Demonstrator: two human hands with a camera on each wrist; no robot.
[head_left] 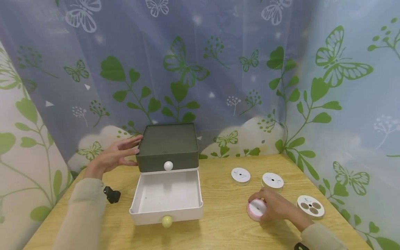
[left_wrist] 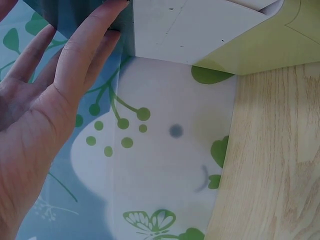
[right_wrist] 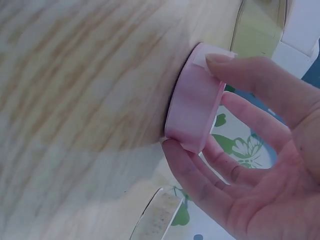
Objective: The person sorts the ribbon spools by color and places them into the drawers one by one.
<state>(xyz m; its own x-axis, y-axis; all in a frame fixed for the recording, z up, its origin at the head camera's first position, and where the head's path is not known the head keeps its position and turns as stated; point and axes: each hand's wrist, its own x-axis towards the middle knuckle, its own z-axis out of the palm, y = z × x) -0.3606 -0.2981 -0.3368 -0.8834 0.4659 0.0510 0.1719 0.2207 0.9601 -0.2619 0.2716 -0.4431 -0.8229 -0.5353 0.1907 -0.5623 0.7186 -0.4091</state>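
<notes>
- At five o'clock, the right hand [head_left: 276, 207] grips a round pink ribbon spool [head_left: 257, 209] on the pale wooden table [head_left: 225, 229].
- At eight o'clock, the left hand [head_left: 114, 157], fingers extended, touches a boxy dark-topped drawer unit [head_left: 168, 140].

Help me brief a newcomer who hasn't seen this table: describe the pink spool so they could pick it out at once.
From the drawer unit on the wooden table, with its white lower drawer pulled open, look right in the head view. The right hand grips the pink spool there. Its pink side sets it apart from the three other spools, which show no pink.
</notes>
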